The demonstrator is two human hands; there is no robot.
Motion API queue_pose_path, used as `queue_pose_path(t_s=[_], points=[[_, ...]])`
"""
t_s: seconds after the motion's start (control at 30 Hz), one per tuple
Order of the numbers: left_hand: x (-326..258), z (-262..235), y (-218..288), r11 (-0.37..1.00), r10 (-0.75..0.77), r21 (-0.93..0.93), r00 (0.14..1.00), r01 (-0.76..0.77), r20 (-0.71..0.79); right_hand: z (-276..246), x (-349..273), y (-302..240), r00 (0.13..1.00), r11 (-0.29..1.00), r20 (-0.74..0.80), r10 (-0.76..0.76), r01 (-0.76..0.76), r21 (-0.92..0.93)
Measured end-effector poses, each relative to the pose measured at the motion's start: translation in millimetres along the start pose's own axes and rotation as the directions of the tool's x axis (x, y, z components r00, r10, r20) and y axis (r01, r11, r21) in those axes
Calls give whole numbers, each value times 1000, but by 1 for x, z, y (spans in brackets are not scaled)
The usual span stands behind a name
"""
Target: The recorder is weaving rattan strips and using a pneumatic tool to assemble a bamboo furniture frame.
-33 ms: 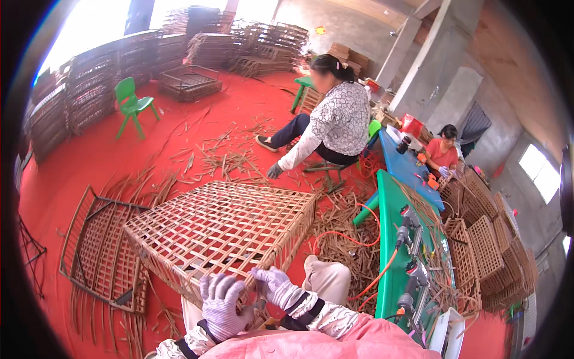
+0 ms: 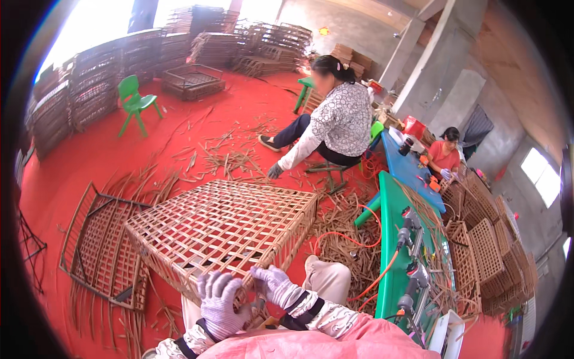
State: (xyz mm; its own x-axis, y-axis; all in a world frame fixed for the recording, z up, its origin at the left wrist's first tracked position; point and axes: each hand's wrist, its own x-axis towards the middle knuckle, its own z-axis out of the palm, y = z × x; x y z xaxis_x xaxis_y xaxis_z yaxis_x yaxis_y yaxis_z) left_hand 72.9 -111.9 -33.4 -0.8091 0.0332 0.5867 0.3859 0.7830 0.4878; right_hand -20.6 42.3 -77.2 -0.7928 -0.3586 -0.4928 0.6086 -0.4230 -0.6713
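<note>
The basket [image 2: 224, 212] is near, in the middle, in front of the person. The left hand [image 2: 219, 306], in a striped glove, has its fingers bent at the basket's near edge. The right hand [image 2: 276, 285], gloved too, is just to the right, with its fingertips at the near corner. The 2 hands are close to each other. I cannot tell if they grip tight. On the left, a woven frame [image 2: 110, 239] lies on the red floor [image 2: 152, 146]. On the right, a green table [image 2: 391, 200] has 2 tools [image 2: 412, 287] on it. A green chair [image 2: 137, 102] stands far left.
</note>
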Motion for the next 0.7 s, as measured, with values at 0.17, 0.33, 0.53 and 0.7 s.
queue_pose_path(t_s=[0.17, 0.33, 0.53, 0.7], points=[[-21, -9, -10, 980, -195, 40, 981, 195, -10, -6, -14, -14, 977, 880, 104, 187, -120, -460], [-33, -16, -24, 973, -216, 65, 975, 220, -59, -38, 3, -41, 869, -42, 221, -442, 226, -973], [-39, -16, -28, 967, -222, 117, 974, 225, -40, -73, 60, -45, 711, -716, 588, -385, 171, -676], [-50, -8, -29, 940, -275, 173, 953, 294, -124, -70, 88, -31, 760, -846, 556, -337, 15, -534]])
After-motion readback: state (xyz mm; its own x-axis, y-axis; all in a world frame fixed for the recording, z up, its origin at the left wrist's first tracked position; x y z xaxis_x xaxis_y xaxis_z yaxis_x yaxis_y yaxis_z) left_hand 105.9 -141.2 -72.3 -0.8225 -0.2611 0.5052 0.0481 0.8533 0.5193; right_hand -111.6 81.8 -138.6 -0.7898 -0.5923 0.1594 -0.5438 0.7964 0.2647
